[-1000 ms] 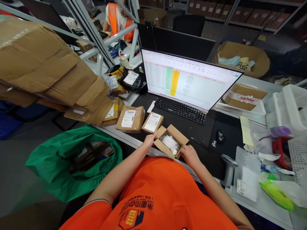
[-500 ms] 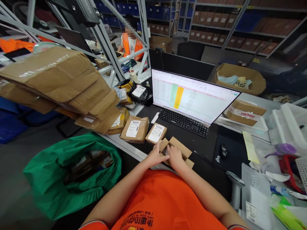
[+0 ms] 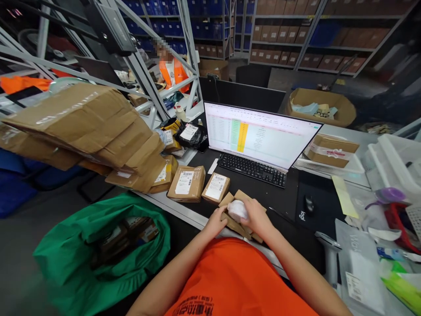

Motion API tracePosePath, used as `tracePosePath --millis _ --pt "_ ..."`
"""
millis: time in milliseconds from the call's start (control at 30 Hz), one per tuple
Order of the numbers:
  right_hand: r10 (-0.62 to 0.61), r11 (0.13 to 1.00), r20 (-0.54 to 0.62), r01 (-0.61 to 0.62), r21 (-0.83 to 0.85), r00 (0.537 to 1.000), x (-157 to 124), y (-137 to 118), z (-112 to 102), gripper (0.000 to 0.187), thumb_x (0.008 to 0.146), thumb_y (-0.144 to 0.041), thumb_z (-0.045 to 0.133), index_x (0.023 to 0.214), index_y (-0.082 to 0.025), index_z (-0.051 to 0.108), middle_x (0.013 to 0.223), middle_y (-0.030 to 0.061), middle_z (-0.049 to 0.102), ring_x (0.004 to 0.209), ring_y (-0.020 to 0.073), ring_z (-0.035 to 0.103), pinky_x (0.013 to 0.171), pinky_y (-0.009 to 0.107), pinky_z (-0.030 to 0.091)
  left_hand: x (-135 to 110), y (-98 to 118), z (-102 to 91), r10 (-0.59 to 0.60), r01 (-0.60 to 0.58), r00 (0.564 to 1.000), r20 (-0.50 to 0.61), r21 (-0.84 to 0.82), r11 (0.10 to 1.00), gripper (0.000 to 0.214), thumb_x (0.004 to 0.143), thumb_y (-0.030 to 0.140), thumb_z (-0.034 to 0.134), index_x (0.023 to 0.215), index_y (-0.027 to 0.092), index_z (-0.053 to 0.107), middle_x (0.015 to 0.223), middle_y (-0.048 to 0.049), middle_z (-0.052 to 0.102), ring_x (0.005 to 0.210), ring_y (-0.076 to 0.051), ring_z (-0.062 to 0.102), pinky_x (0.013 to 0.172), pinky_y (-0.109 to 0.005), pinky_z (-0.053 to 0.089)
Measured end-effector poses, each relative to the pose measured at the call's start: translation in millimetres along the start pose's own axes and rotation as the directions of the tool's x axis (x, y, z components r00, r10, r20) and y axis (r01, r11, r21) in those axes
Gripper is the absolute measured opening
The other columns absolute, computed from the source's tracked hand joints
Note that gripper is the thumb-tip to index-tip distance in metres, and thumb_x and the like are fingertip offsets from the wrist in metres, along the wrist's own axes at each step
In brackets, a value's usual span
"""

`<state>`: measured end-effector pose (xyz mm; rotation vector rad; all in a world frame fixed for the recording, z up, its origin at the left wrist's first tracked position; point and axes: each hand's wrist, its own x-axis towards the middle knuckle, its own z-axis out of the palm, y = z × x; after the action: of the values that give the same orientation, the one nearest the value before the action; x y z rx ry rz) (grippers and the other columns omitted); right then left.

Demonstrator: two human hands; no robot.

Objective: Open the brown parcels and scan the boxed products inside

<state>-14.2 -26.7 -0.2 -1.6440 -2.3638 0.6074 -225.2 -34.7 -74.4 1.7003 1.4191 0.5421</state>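
Observation:
A small open cardboard box (image 3: 237, 227) sits at the desk's front edge, its flaps spread. Out of its opening rises a white rounded bundle (image 3: 237, 210), which looks wrapped; what is inside it is hidden. My right hand (image 3: 258, 217) is closed around the bundle's right side. At the box's left edge, my left hand (image 3: 215, 222) has its fingers bent and gripping the cardboard. Just beyond the box lies a small labelled parcel (image 3: 216, 187), with a larger labelled parcel (image 3: 187, 183) to its left.
Behind the box stand a keyboard (image 3: 252, 170) and a monitor (image 3: 259, 136). Stacked cartons (image 3: 85, 123) lean at the left, above a green sack (image 3: 66, 250) holding parcels. To the right are a mouse (image 3: 308, 203), a scanner (image 3: 330, 254) and plastic bins (image 3: 399, 162). Another person (image 3: 173, 72) sits beyond the frame.
The white bundle has come up out of the box in my right hand. My left hand has shifted to the box's left edge. The camera view has shifted slightly.

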Motion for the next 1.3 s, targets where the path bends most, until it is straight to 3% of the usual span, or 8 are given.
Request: tracePosePath --millis 200,367,500,633,767,867,1033,1300 --pt "0.273 0.859 -0.436 -0.013 0.512 0.858 -42 16 -15 0.052 0.073 -0.032 0.07 0.122 -0.022 0.059 0.117 0.0101 0.062 0.109 0.0262 0.059 0.096 0.041 0.051 -14 43 -10.8 0.151 -0.155 0.965 -0.212 -0.004 0.988 0.075 0.082 0.055 0.071 0.145 0.021 0.047 0.151 -0.0173 0.045 0.143 -0.035 0.04 0.12 -0.052 0.029" --pt "0.333 0.799 -0.511 0.051 0.599 0.792 -58 -3 -4 0.053 0.071 -0.039 0.075 0.119 -0.022 0.058 0.116 0.0102 0.059 0.108 0.0261 0.058 0.096 0.041 0.05 -4 73 -3.8 0.254 -0.227 0.967 -0.016 -0.503 0.834 0.107 0.079 0.086 0.047 0.155 0.014 0.027 0.154 -0.0235 0.042 0.14 -0.035 0.045 0.115 -0.045 0.039" --pt "0.36 0.667 -0.383 0.052 0.743 0.851 -62 2 -5 0.068 0.07 -0.057 0.078 0.124 -0.022 0.057 0.123 0.0119 0.06 0.111 0.0277 0.059 0.099 0.042 0.05 5 79 1.8 0.138 -0.063 0.987 0.082 -0.596 0.801 0.118 0.057 0.074 0.082 0.149 0.014 0.04 0.147 -0.0213 0.052 0.134 -0.037 0.051 0.112 -0.045 0.042" --pt "0.376 0.47 -0.209 0.009 0.882 0.903 -66 30 -16 0.055 0.094 -0.065 0.043 0.121 -0.021 0.061 0.117 0.0107 0.068 0.107 0.0235 0.064 0.094 0.039 0.051 6 77 2.4 0.086 0.039 0.983 0.162 -0.643 0.765 0.112 0.053 0.06 0.092 0.146 0.015 0.049 0.147 -0.019 0.054 0.136 -0.037 0.05 0.114 -0.047 0.04" --pt "0.311 0.532 -0.058 -0.123 0.838 0.949 -70 51 -23 0.051 0.082 -0.057 0.068 0.118 -0.02 0.066 0.11 0.0074 0.071 0.097 0.0221 0.064 0.088 0.036 0.052 5 74 4.6 0.087 0.131 0.958 0.272 -0.69 0.712 0.095 0.059 0.043 0.094 0.142 0.015 0.056 0.152 -0.0174 0.049 0.14 -0.036 0.047 0.117 -0.047 0.038" --pt "0.256 0.424 0.033 -0.143 0.894 0.966 -75 57 -23 0.055 0.077 -0.055 0.075 0.117 -0.019 0.066 0.107 0.0071 0.072 0.094 0.0221 0.065 0.088 0.037 0.053 8 73 10.5 0.009 0.196 0.964 0.264 -0.737 0.647 0.085 0.054 0.037 0.096 0.13 0.015 0.065 0.14 -0.0165 0.061 0.128 -0.034 0.059 0.108 -0.045 0.047" --pt "0.43 0.121 0.076 -0.14 0.983 0.9 -86 65 -9 0.058 0.076 -0.069 0.07 0.109 -0.022 0.069 0.112 0.0085 0.073 0.102 0.0241 0.066 0.095 0.039 0.051 20 84 25.4 -0.182 0.179 0.98 0.085 -0.777 0.603 0.043 0.056 0.044 0.093 0.072 0.015 0.066 0.092 -0.0101 0.078 0.089 -0.024 0.072 0.083 -0.034 0.056" --pt "0.559 -0.23 0.198 -0.079 0.97 0.805 -125 89 19 0.066 0.058 -0.047 0.091 0.115 -0.023 0.067 0.107 0.0047 0.073 0.092 0.0211 0.068 0.076 0.031 0.056 51 131 63.6 0.078 -0.001 0.985 0.155 -0.444 0.896 0.023 0.084 0.039 0.066 0.081 0.017 0.062 0.071 0.0009 0.065 0.066 -0.013 0.057 0.062 -0.023 0.043"
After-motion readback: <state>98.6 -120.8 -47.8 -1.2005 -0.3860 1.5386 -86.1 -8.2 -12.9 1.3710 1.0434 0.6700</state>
